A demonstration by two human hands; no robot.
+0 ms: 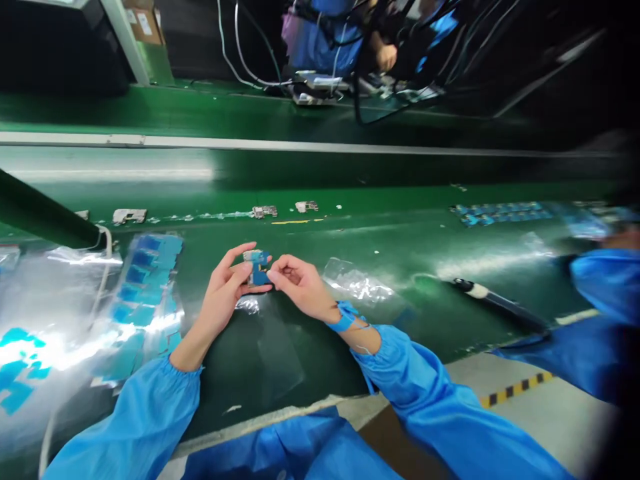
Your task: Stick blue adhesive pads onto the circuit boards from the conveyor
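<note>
My left hand (225,290) and my right hand (297,283) meet over the green bench (310,227), both pinching a small blue circuit board (257,267) with a metal part at its top. The left thumb and fingers grip its left side. Fingertips of the right hand close on its right edge. A blue strap (345,320) with a thin cord circles my right wrist. Both arms wear blue sleeves.
Clear plastic bags holding blue boards (145,293) lie left of my hands, and a crumpled clear bag (357,283) lies to the right. Small metal parts (265,211) sit along the far edge. A black-handled tool (495,300) lies right. Another person's blue sleeve (605,280) is at far right.
</note>
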